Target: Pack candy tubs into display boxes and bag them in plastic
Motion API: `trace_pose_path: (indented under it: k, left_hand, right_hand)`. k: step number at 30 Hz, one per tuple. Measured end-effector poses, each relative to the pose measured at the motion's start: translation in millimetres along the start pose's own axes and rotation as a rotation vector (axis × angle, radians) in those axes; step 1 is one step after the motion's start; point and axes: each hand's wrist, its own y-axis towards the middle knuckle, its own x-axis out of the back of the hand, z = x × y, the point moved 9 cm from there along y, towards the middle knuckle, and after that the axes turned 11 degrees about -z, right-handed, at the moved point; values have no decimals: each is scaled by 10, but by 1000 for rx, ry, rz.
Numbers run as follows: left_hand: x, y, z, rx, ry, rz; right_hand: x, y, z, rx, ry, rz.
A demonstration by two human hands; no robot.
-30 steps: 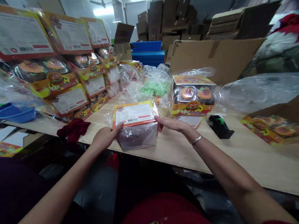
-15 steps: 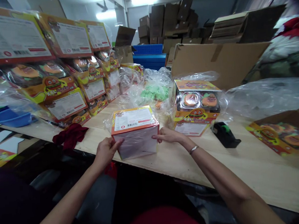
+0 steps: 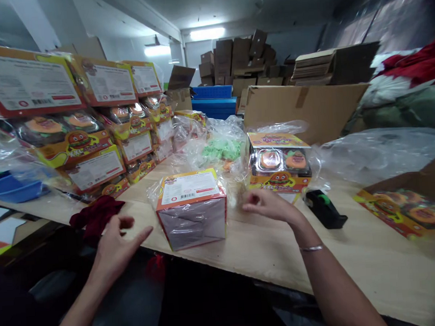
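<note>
A burger-printed carton (image 3: 193, 221) wrapped in clear plastic film stands near the table's front edge, its label on top and a plain pale side facing me. My left hand (image 3: 114, 245) is off its left side, empty, with thumb and fingers apart. To the right of the carton, my right hand (image 3: 266, 205) hovers free of it, fingers loosely curled, thumb a little apart, nothing visible in them. Just behind that hand sits a display box (image 3: 278, 159) of toy burgers, partly covered by it. A black tape dispenser (image 3: 325, 209) lies right of the display box.
Stacked wrapped burger boxes (image 3: 83, 141) line the left side, with a dark red cloth (image 3: 95, 214) before them. Green pieces in plastic (image 3: 222, 149) lie behind the carton. A large cardboard box (image 3: 298, 109) stands at the back; an open burger tray (image 3: 404, 210) is at right.
Both hands have let go of the wrapped carton. My left hand has moved left and down, my right hand to the right. The view has tilted up slightly.
</note>
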Motion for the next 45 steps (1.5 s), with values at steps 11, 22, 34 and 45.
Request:
trace_pose_path:
  k: [11,22,34,45]
  left_hand:
    - [-694,43,-476,-191,-140,-102]
    - [-540,-469,-133,50,-303,-29]
    - [-559,-670,79,204,-499,101]
    - [-362,49,-333,277,-512,-13]
  right_hand:
    - [-790,274,247,185,418,-420]
    - [-1103,-214,24,-7,746,-460]
    - [-1135,-272,-148,-52,857,-336]
    - [-542,220,-94,-183,797,-496]
